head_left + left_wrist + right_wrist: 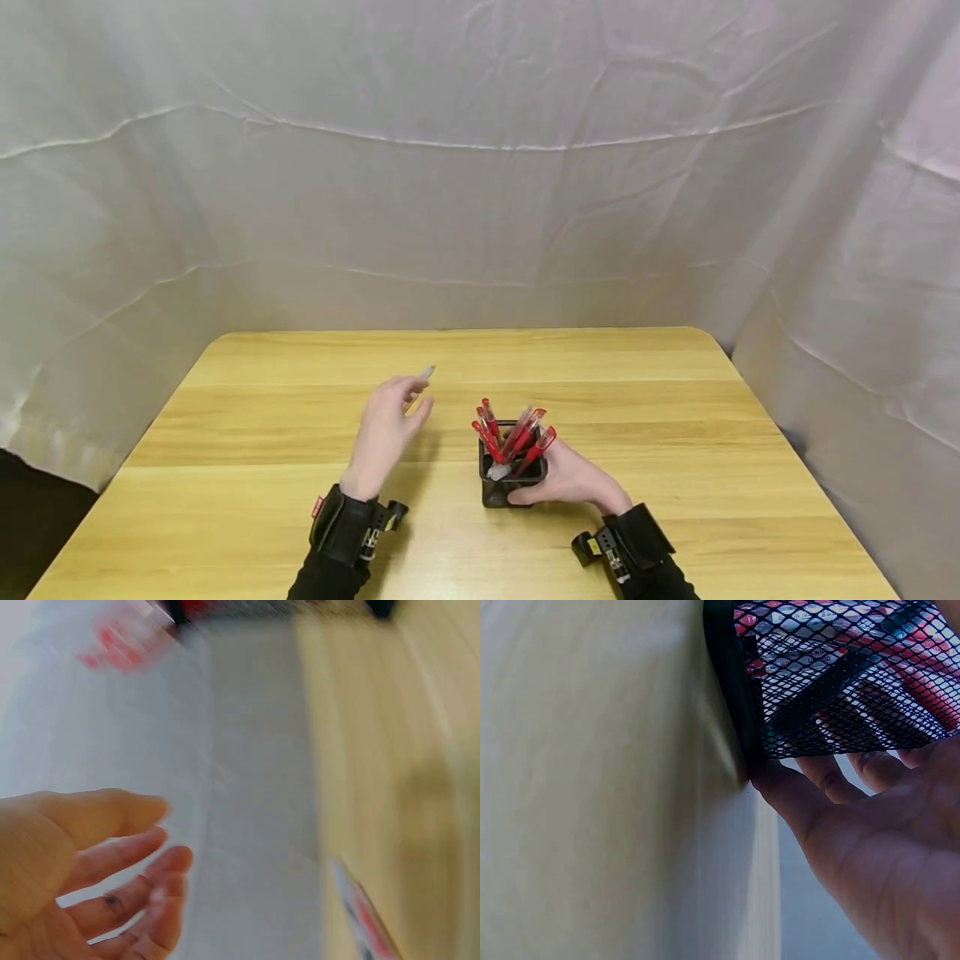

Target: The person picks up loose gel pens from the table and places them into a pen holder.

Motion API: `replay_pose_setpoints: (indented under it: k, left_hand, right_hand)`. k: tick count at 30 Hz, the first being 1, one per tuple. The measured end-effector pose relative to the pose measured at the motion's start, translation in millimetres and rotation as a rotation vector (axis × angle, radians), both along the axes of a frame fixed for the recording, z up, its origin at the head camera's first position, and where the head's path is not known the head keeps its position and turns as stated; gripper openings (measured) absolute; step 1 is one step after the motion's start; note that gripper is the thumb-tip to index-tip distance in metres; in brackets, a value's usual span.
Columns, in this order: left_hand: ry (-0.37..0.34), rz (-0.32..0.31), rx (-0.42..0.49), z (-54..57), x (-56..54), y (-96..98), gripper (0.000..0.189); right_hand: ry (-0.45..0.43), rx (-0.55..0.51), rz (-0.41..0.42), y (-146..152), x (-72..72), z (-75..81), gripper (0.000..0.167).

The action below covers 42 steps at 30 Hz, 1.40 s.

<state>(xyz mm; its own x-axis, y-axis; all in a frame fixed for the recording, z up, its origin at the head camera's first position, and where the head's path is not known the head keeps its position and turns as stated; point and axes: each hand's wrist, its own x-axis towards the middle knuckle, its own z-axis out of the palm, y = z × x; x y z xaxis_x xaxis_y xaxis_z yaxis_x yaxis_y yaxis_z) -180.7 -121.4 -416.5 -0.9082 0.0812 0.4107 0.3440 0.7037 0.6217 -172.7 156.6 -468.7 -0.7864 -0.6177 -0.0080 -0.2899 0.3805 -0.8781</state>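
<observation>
My right hand (573,475) grips a black mesh pen holder (495,493) by its right side, thumb at the front. In the right wrist view, the fingers (802,799) lie against the mesh wall (817,690). Several red-capped pens (491,440) stick out of the holder, leaning different ways. My left hand (382,433), left of the holder, is above the table with loosely bent fingers and nothing between them. Beyond its fingers shows a pale pen (428,372), partly hidden. The left wrist view has this pen (365,915) apart from the hand, with a red mark on its barrel.
The wooden table (645,367) has rounded far corners. Grey-white cloth (480,208) hangs behind it and along both sides. Each wrist carries a black strap with a small camera (397,510).
</observation>
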Motion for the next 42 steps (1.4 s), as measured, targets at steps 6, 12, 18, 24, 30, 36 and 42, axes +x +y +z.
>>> replay_pose_setpoints:
  k: [6,12,18,24,30,36,42]
  left_hand:
    - [-0.127,0.024,-0.093,-23.6,-13.1,-21.4,0.026]
    - [-0.203,0.057,-0.160,-29.9,-15.4,-32.4,0.021]
    - [-0.219,0.092,-0.192,-31.2,-13.8,-37.4,0.017]
    - [-0.188,0.073,-0.214,-34.5,-12.3,-33.8,0.013]
    - [-0.176,0.072,-0.223,-37.8,-13.3,-31.3,0.013]
    - [-0.180,0.079,-0.232,-39.3,-14.5,-30.1,0.010]
    - [-0.191,0.078,-0.232,-39.6,-13.6,-29.7,0.011]
  right_hand:
    - [0.008,0.008,-0.003,2,1.7,0.3,0.060]
    - [0.004,0.009,-0.003,2,1.4,-0.3,0.060]
    - [0.016,0.010,0.003,2,1.6,0.1,0.060]
    - [0.029,0.031,0.000,1,2.5,0.6,0.062]
    - [0.016,0.037,-0.012,0,2.4,1.4,0.063]
    - [0.012,0.031,-0.009,0,1.8,1.7,0.062]
    - [0.018,0.024,-0.003,0,1.0,0.5,0.061]
